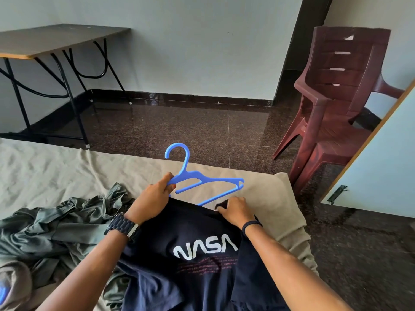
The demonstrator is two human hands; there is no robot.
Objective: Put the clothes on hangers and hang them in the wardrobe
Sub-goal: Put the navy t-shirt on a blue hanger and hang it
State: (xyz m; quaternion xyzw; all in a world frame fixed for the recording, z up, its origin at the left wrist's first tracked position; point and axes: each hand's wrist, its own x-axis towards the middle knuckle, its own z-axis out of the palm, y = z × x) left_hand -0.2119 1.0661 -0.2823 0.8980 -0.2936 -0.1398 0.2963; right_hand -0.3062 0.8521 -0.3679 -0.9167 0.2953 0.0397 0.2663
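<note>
Fingers (pixel 167 178) grip blue hanger (pixel 203 178), navy tee (pixel 193 223), beige bedsheet (pixel 67 171), granite floor (pixel 190 126)

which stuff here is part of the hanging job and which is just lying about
In use: blue hanger, navy NASA shirt, left hand, right hand, green garment waiting.

Lying about: folding table, maroon chairs.

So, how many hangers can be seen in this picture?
1. The blue hanger is above the bed; the left hand grips it at the edge of the navy NASA T-shirt. Its lower part is hidden; others may lie under the clothes.
</note>
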